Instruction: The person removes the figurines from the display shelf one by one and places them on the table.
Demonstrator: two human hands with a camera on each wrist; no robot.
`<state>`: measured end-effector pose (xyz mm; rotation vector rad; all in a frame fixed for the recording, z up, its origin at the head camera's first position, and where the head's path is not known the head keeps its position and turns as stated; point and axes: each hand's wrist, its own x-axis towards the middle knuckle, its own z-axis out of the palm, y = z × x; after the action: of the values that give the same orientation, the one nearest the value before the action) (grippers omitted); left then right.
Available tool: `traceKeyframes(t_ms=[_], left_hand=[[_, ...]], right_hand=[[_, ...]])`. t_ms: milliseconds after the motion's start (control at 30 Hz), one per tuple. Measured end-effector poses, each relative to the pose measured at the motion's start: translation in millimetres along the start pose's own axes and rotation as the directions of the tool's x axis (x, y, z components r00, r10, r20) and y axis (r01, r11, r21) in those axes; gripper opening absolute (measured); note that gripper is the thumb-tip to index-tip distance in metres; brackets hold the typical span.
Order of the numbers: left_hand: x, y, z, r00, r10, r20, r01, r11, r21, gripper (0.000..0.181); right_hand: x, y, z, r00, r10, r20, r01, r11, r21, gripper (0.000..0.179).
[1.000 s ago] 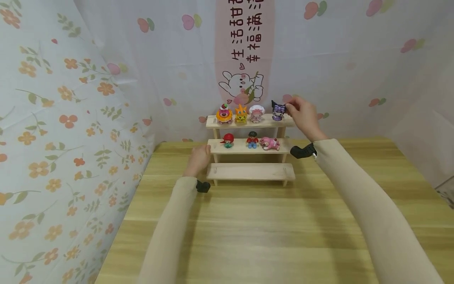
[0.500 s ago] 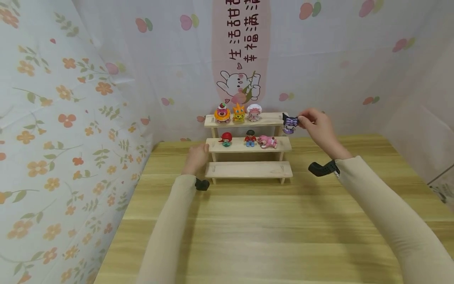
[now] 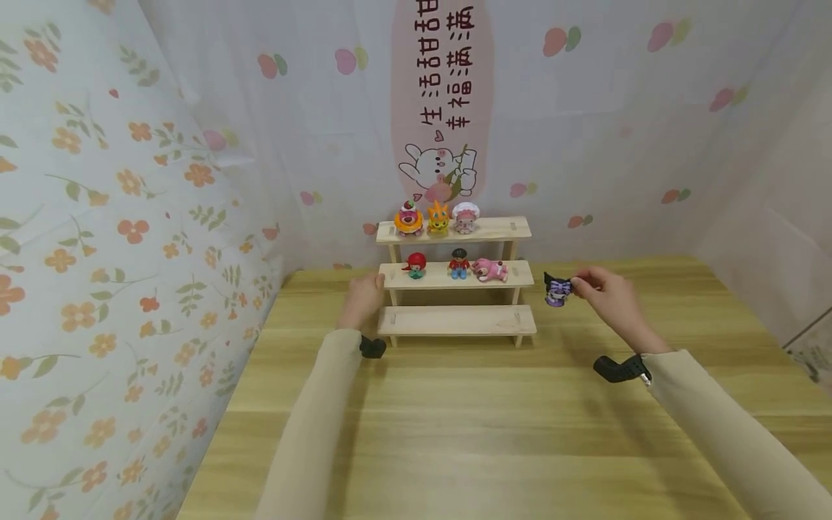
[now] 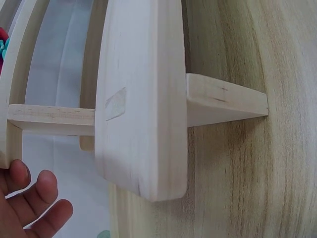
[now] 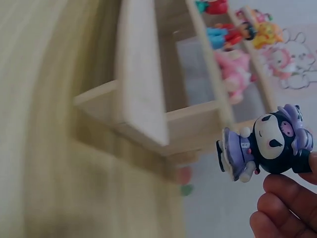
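Note:
My right hand [image 3: 613, 300] pinches a purple-and-black figurine [image 3: 557, 289] by its head, in the air right of the wooden stepped display stand [image 3: 456, 319]. In the right wrist view the figurine [image 5: 265, 144] lies sideways across the picture, with a purple dress and bow. At the stand's left side, my left hand [image 3: 361, 300] holds the end of the middle step; the left wrist view shows its curled fingers [image 4: 42, 191] by that step's end, the thumb hidden. On the middle step are a red-haired figurine [image 3: 416, 266], a black-capped figurine [image 3: 458, 264] and a pink lying figurine [image 3: 490, 270].
Along the top step stand an orange-ringed figurine [image 3: 409, 219], an orange-and-yellow figurine [image 3: 438, 219] and a white-hatted figurine [image 3: 465, 217]. The stand is on a wood-grain table [image 3: 455, 426]. Behind it hangs a patterned cloth [image 3: 292, 108], with a floral cloth [image 3: 130, 289] at left.
My right hand has lifted the purple-and-black figurine off the top step's right end and carried it down and right, beside the stand. My left hand has stayed at the middle step.

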<state>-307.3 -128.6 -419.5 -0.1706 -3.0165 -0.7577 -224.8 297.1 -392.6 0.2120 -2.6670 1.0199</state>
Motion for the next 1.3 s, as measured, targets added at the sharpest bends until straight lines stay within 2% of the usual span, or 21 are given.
traceKeyframes(t_ms=[200, 500, 700, 1300], left_hand=[[-0.7, 1.3, 1.5, 1.0, 0.012, -0.016, -0.012, 1.0, 0.006, 0.043], [-0.1, 1.6, 4.2, 0.999, 0.029, -0.018, -0.029, 1.0, 0.009, 0.043], [0.5, -0.2, 5.6, 1.0, 0.011, -0.012, -0.011, 1.0, -0.011, 0.044], [3.3, -6.0, 7.4, 0.998, 0.048, -0.046, -0.048, 0.999, -0.007, 0.042]], right_hand=[[-15.7, 19, 17, 0.999, 0.02, 0.038, -0.019, 1.0, -0.013, 0.029], [-22.0, 31, 37, 0.999, -0.017, 0.043, 0.018, 1.0, -0.013, 0.015], [-22.8, 39, 44, 0.998, -0.009, 0.055, 0.01, 1.0, -0.015, 0.013], [-27.1, 52, 55, 0.996, 0.038, 0.082, -0.037, 0.999, -0.02, 0.016]])
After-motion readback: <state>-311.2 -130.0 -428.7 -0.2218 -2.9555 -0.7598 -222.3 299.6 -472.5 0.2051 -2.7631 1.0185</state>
